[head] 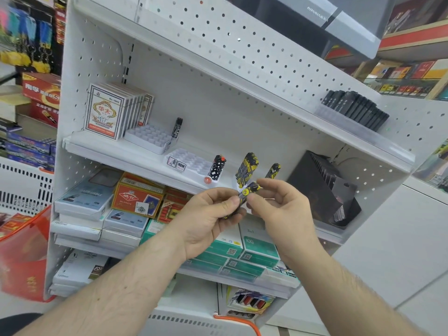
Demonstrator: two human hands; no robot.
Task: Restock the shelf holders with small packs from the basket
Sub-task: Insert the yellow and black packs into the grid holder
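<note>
pack (247, 193) black-yellow, in front of the white shelf (135, 155) edge | left hand (208, 214) closed around lower end, right hand (278, 202) pinching top by fingertips | likely light, stiff, glossy, may slip; grip mid-body | holder (191, 163) just behind, mostly empty

I am counting two white slotted holders (150, 138) sitting on the middle shelf (135, 156), four small packs standing upright along it, and one more yellow-and-black pack (247, 193) being held between two hands. I am also seeing one red basket (23, 253) at far left.
</note>
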